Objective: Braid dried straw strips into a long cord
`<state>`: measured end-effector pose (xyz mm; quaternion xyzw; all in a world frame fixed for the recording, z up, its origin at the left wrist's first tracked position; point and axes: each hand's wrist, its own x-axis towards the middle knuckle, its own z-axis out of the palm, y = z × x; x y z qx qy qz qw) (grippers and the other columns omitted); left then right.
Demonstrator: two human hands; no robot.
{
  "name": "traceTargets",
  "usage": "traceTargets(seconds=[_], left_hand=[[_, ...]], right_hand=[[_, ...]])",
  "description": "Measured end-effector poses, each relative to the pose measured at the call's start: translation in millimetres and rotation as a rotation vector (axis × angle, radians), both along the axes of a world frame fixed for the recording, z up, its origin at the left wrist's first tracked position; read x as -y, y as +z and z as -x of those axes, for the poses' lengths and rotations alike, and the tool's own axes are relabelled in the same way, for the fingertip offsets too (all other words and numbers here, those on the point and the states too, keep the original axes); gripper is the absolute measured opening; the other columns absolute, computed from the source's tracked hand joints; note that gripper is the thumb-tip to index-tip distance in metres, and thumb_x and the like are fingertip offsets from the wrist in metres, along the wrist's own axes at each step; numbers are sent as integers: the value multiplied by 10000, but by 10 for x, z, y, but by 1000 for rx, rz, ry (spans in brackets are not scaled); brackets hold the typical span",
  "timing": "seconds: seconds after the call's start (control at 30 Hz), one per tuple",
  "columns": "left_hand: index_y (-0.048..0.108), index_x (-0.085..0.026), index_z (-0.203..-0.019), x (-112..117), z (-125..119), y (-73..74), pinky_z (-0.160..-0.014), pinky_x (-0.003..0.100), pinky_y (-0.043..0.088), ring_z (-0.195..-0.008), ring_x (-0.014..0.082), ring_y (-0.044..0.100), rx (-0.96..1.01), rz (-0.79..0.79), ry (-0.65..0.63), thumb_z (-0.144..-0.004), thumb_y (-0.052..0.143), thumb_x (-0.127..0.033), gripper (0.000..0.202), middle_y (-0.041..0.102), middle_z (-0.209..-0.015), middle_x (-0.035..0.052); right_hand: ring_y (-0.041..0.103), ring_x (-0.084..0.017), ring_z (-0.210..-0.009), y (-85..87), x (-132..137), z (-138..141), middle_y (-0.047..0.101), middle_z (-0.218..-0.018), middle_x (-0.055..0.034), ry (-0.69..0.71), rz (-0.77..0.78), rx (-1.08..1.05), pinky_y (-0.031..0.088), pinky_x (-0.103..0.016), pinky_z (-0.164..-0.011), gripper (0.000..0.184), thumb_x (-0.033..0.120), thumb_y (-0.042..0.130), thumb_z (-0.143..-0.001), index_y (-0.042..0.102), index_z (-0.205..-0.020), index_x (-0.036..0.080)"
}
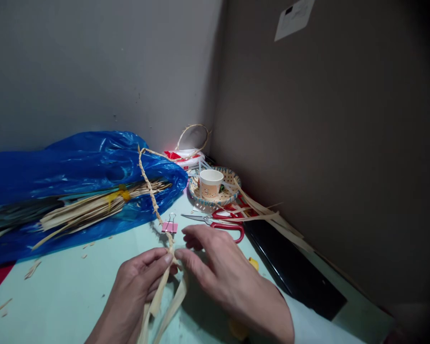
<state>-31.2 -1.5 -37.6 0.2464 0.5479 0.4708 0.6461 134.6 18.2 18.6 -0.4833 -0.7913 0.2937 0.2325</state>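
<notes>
A thin braided straw cord (pixel 151 193) runs from the back of the table toward me. Thumb and fingers of my left hand (pixel 139 279) pinch it at its near end, where loose flat straw strips (pixel 174 306) hang down. My right hand (pixel 225 272) is open just to the right, thumb and fingers apart, its thumb tip beside the cord; whether they touch I cannot tell. A pink binder clip (pixel 169 227) sits on the cord just beyond my fingers. Red-handled scissors (pixel 218 220) lie open past my right hand.
A straw bundle (pixel 89 209) tied with yellow lies on a blue plastic bag (pixel 93 153) at left. A paper cup (pixel 211 184) stands in a woven basket (pixel 193 198). A flat black object (pixel 297 267) lies by the right wall, with straw strips (pixel 272 215) nearby.
</notes>
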Motion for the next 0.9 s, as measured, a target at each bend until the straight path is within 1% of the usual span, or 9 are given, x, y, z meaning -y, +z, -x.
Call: traceTargets(seconds=[0.13,0.23,0.33,0.4,0.47,0.57,0.63,0.8,0.9], left_hand=[[715,-179,-836,-14,-22,12,-551,234,479,-499,131,583,-23,-51,-16,-614,808,-299,269,637,-562,-33],[700,-187,-795,-31,-19,-6,-538,234,478,-516,145,595,-117,-91,-27,-607,804,-295,241,660,-582,-33],[675,-187,-731,-44,-6,-31,-575,221,475,-584,154,610,-230,-172,-58,-628,787,-279,178,678,-600,-25],[648,-188,-705,-45,6,-55,-611,220,473,-615,154,608,-286,-209,-102,-682,749,-309,159,672,-598,-21],[622,-189,-725,-38,20,-85,-629,226,470,-643,159,610,-338,-212,-132,-727,712,-363,195,664,-611,-17],[577,-202,-889,-12,26,-115,-622,231,465,-657,164,617,-403,-195,-103,-750,686,-437,293,661,-631,-26],[515,-223,-985,13,10,-107,-591,225,455,-626,157,610,-417,-182,-74,-749,685,-457,373,659,-630,-41],[457,-255,-1012,78,-85,-12,-597,231,447,-639,151,623,-407,-231,-5,-770,656,-458,373,668,-696,-46],[456,-257,-1030,95,-103,11,-612,247,459,-664,164,637,-449,-232,24,-780,638,-466,373,675,-727,-34]], right_hand=[[599,-146,-761,-213,-123,47,671,-764,-18,226,254,-139,404,-234,-669,232,343,474,-940,617,-933,161],[600,-119,-699,-299,-164,76,677,-737,-8,272,291,-178,399,-223,-674,207,241,444,-943,609,-858,150],[590,-104,-674,-284,-198,53,680,-746,1,304,288,-176,395,-216,-685,212,188,435,-933,610,-817,154],[581,-105,-679,-258,-202,35,672,-718,7,296,258,-140,383,-219,-701,234,174,424,-934,615,-801,159],[565,-117,-699,-237,-177,31,660,-705,-1,235,197,-56,363,-230,-700,237,173,436,-922,623,-777,165],[544,-157,-769,-230,-106,51,652,-751,-44,117,128,83,335,-245,-653,223,205,452,-907,639,-790,173],[537,-173,-797,-248,-74,70,650,-782,-62,70,117,112,324,-247,-630,223,229,450,-905,643,-807,179],[524,-114,-669,-339,-112,92,630,-665,5,111,224,-123,325,-222,-619,257,208,454,-902,621,-708,185],[524,-101,-653,-385,-142,97,636,-665,21,106,296,-237,323,-215,-606,227,211,486,-886,638,-719,183]])
